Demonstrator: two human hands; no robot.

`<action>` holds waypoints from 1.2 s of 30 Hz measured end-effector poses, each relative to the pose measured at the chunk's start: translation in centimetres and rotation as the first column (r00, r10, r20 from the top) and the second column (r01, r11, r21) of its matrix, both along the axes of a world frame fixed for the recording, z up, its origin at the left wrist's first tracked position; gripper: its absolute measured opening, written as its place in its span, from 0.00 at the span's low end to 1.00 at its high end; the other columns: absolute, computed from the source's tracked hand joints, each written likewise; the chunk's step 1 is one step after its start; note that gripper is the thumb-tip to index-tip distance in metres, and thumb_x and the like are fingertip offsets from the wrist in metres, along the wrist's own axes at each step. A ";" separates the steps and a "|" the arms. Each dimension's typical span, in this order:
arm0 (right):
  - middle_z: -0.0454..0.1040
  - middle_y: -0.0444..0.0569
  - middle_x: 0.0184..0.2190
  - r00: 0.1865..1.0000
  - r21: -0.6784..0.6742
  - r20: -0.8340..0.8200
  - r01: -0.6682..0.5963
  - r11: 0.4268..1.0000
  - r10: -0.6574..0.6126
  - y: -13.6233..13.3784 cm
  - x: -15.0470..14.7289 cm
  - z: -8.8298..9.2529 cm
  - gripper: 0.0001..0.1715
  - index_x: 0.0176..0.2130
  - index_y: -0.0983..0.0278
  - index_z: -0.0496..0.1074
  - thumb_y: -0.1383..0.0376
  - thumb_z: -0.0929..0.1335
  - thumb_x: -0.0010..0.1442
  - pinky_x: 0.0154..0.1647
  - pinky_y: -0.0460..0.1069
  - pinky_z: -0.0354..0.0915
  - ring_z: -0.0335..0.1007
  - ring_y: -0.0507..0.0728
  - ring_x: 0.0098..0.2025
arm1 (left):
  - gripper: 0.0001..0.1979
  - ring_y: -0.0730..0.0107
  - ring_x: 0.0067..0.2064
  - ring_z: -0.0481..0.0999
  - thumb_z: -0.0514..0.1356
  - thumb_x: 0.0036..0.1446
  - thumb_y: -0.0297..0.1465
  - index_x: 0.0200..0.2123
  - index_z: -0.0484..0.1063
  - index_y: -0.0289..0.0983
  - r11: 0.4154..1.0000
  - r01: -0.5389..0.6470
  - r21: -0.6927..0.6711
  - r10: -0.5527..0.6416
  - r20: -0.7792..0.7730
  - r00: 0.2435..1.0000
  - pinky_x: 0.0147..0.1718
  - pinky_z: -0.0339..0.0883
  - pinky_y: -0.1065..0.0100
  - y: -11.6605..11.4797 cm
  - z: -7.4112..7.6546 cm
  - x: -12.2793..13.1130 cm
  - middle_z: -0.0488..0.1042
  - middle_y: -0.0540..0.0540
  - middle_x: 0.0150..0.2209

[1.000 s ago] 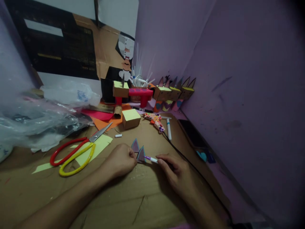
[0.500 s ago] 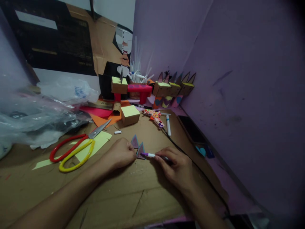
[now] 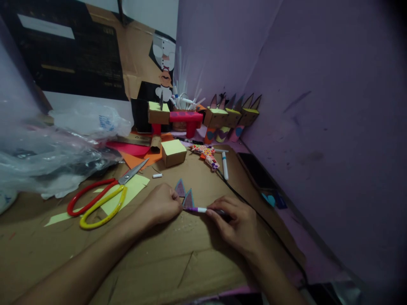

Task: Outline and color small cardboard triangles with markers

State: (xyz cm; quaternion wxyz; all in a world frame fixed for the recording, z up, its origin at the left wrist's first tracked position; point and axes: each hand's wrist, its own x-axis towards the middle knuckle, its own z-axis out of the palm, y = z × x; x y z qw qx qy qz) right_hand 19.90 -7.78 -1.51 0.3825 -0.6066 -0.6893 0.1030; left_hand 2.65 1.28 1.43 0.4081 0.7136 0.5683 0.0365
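Observation:
My right hand [image 3: 237,220] grips a purple marker [image 3: 201,210], its purple tip touching the lower edge of a triangular cutout [image 3: 188,199]. That piece is coloured purple inside a blue border. A second pointed cutout [image 3: 180,189] of the same look lies just behind it; whether the two are joined is hidden. With fingers curled, my left hand [image 3: 163,204] holds the pieces at their left side against the cardboard sheet [image 3: 159,262]. A white marker cap [image 3: 157,176] lies beyond my left hand.
Large scissors [image 3: 104,197] rest on yellow-green paper at left, near plastic bags [image 3: 57,148]. Behind stand a small box [image 3: 174,153] and several box-headed figures [image 3: 218,118]. A patterned glue gun [image 3: 206,156], its black cord, a marker [image 3: 224,165] and a phone [image 3: 257,170] lie right.
The marker tip has shifted slightly down and left, from the middle of the front cutout to its lower edge. My left hand has stayed in place.

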 end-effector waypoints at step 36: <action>0.74 0.47 0.26 0.998 0.024 0.018 0.062 0.998 -0.062 -0.1 0.3 -0.1 0.06 0.30 0.62 0.75 0.65 0.67 0.53 0.28 0.45 0.61 0.69 0.53 0.28 | 0.06 0.77 0.17 0.52 0.51 0.37 0.28 0.13 0.63 0.36 0.998 0.047 0.029 -0.046 -0.042 0.998 0.16 0.41 0.72 0.2 -0.4 -0.1 0.55 0.54 0.12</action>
